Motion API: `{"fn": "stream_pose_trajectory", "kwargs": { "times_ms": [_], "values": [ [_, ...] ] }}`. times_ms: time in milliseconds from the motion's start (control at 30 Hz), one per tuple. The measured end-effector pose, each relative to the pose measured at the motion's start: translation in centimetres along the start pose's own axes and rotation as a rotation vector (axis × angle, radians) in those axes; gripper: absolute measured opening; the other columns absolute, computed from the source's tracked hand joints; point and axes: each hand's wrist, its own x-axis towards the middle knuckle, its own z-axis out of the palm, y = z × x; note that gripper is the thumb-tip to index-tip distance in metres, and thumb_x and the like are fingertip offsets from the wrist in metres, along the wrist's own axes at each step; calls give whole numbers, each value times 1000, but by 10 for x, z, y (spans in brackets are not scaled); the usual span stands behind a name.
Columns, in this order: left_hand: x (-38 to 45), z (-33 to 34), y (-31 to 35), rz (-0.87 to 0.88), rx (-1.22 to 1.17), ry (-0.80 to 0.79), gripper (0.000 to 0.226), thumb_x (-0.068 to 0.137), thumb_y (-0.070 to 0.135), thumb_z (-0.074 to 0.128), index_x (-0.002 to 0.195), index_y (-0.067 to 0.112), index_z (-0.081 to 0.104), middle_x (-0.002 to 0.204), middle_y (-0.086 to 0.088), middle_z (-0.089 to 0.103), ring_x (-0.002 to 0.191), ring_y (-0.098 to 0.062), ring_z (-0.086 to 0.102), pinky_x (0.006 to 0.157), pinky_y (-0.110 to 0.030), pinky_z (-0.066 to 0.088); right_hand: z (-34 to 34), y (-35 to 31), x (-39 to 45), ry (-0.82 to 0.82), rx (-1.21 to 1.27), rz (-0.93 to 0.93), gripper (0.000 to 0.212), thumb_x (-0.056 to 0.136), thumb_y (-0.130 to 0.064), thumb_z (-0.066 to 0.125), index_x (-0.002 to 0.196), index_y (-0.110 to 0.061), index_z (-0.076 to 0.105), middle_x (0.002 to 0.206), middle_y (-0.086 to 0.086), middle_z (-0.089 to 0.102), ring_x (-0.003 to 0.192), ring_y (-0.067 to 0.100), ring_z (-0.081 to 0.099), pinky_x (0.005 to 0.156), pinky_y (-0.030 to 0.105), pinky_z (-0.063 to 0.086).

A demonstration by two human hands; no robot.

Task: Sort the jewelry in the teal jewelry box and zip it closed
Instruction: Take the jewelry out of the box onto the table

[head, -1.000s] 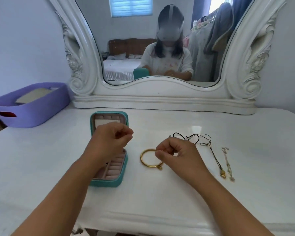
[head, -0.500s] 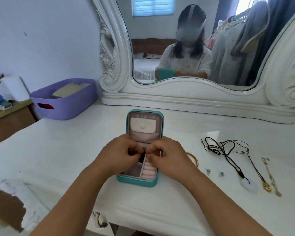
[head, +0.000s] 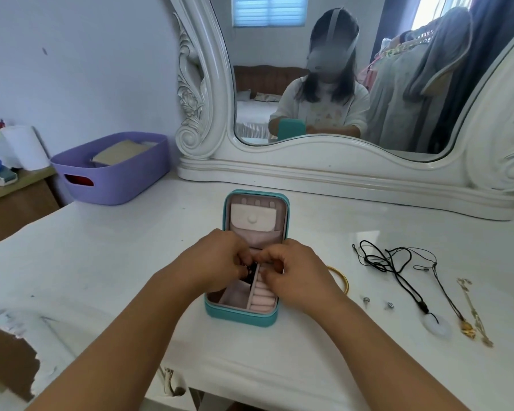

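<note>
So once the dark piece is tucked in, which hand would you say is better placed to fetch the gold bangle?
The right hand: the gold bangle lies on the table just beside it, right of the teal jewelry box, whereas the left hand would have to cross over.

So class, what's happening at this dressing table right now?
A person is sorting jewelry. Both hands, left hand and right hand, meet over the open teal jewelry box, their fingers pinching a small dark piece above its compartments. A gold bangle, two small studs, black cord necklaces and a gold chain lie on the table.
</note>
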Motion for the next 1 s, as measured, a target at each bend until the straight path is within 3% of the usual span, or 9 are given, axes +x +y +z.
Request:
{"fn": "stream_pose_trajectory", "kwargs": {
  "times_ms": [133,233,300,400,600,700,867,1000],
  "values": [
    [-6,-2,-10,17,-117,49,13,84,14,63,90,22,71,92,3,68,80,-9,63,74,-24,54,1,-3,1,-17,-54,-11,32,84,-17,54,110,-33,65,109,2,58,101,21,56,90,37,46],
    [-8,-1,-22,42,-182,241,12,84,11,63,82,21,70,79,6,65,72,-4,61,67,-20,51,3,-6,3,2,-101,-7,30,84,-23,53,108,-33,66,107,2,58,101,22,54,90,36,43],
    [-10,0,-29,47,-198,367,11,84,11,62,87,18,70,78,7,61,72,-3,58,62,-12,43,6,-9,4,29,-156,-3,27,84,-30,51,105,-32,68,104,3,57,101,23,53,89,36,40],
    [-12,4,-36,41,-191,446,14,85,10,61,92,18,71,83,3,62,74,-8,57,63,-11,40,11,-15,6,52,-272,-5,27,85,-35,49,105,-32,67,107,4,54,106,24,47,88,37,31],
    [-14,9,-33,56,-238,186,23,84,15,61,97,29,72,87,2,54,78,-6,54,66,-14,41,14,-23,12,-2,-428,11,31,84,-34,45,108,-36,65,109,4,44,108,26,32,86,39,24],
    [-13,8,-30,46,-227,152,23,84,14,59,100,25,72,91,-2,56,79,-9,54,67,-17,43,12,-23,15,-32,-339,82,27,84,-34,49,106,-41,64,96,0,33,109,25,29,85,37,21],
    [-11,2,-24,9,-164,54,17,81,16,58,85,8,73,90,-19,62,77,-26,60,70,-35,52,15,-23,19,-28,-231,125,13,82,-32,57,90,-39,64,96,-3,31,110,23,28,80,32,17],
    [-14,1,-22,34,-154,63,15,79,26,66,74,12,68,78,-3,57,65,-9,51,61,-22,44,15,-19,20,-63,-157,112,6,81,-31,59,78,-34,54,98,-4,33,109,21,30,82,31,20]
  ]
}}
